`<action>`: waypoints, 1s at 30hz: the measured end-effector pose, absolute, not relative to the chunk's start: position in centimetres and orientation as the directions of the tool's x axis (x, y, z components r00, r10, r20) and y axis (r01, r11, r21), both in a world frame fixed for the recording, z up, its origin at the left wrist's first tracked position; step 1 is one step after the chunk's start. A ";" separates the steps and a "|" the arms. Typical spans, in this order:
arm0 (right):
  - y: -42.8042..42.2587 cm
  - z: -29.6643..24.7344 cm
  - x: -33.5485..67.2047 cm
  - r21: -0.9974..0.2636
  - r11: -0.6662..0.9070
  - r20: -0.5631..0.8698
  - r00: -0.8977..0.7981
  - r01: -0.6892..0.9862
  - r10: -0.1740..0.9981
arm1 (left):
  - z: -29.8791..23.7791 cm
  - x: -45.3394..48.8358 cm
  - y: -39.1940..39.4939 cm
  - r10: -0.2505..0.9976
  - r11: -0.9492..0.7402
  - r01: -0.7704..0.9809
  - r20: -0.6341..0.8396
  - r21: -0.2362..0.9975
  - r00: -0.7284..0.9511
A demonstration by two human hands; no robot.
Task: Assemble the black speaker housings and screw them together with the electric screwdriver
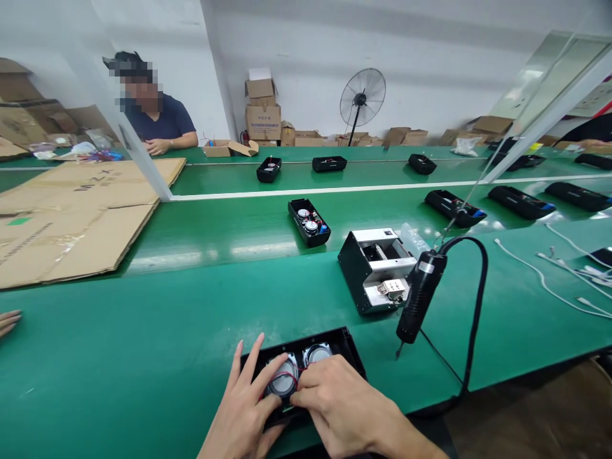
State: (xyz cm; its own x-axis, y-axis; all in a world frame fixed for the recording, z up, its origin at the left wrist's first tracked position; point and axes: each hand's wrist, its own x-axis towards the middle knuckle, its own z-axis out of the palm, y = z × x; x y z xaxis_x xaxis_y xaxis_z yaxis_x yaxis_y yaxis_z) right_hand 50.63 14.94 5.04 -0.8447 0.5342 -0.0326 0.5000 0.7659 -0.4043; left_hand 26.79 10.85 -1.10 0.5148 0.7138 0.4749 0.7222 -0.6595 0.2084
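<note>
A black speaker housing point(345, 341) lies at the near edge of the bench, with two round speaker drivers point(283, 377) inside and thin red wires around them. My left hand point(248, 398) rests over its left part, fingers spread, with the index finger and thumb at the left driver. My right hand point(337, 398) is closed in a pinch low between the drivers, beside the red wires. Whatever is between its fingertips is hidden. To the right, a black electric screwdriver point(421, 296) hangs bit-down, apart from both hands.
A black-and-silver screw feeder point(356, 271) stands behind the housing. An open housing point(310, 223) and several others lie on the green line beyond. Flat cardboard point(71, 220) covers the left side. White cables point(549, 280) lie right. A person point(162, 121) sits across; another hand point(8, 323) shows far left.
</note>
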 end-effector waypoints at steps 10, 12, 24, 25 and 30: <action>15.1 -0.5 48.4 -0.185 0.869 0.188 -0.852 0.459 0.489 | -5.6 25.6 13.3 0.536 -0.748 0.663 0.617 0.030 0.577; 16.1 1.4 48.2 -0.264 0.826 0.077 -0.843 0.498 0.533 | -5.1 25.1 14.7 0.608 -0.759 0.631 0.521 0.161 0.599; 25.2 8.9 46.5 -0.551 0.547 -0.328 -0.766 0.630 0.552 | 6.6 25.6 23.1 0.740 -0.051 0.648 -0.407 0.760 0.535; 25.2 8.7 46.5 -0.551 0.555 -0.322 -0.772 0.623 0.547 | 6.5 25.6 23.0 0.740 -0.051 0.649 -0.407 0.759 0.535; 25.0 8.3 46.4 -0.573 0.555 -0.304 -0.786 0.603 0.539 | 6.3 25.6 22.5 0.755 -0.035 0.632 -0.394 0.774 0.524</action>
